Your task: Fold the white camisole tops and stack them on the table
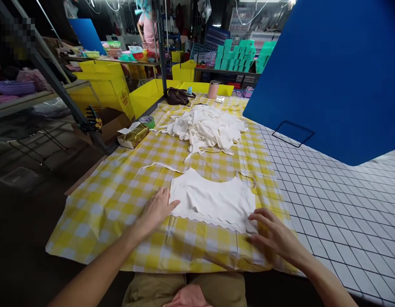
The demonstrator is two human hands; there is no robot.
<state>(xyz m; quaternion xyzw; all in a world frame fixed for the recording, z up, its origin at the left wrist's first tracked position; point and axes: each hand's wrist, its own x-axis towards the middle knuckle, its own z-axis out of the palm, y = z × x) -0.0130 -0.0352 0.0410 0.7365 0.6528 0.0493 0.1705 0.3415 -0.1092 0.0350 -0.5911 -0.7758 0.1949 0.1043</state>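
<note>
A white cropped top (213, 198) with thin straps lies flat on the yellow checked tablecloth (120, 200), its scalloped hem toward me. My left hand (157, 209) rests flat with its fingertips on the garment's left edge. At the lower right corner of the hem, my right hand (274, 233) touches the cloth with fingers spread. Neither hand grips anything. Farther back sits a pile of white garments (205, 125) of the same kind.
A big blue board (331, 72) leans over the white grid-patterned cloth (338, 204) at right. A gold-wrapped box (133, 135), a green tape roll (148, 121), a brown bag (177, 96) and a pink tumbler (213, 89) stand beyond the pile. Yellow bins line the left; a person stands far back.
</note>
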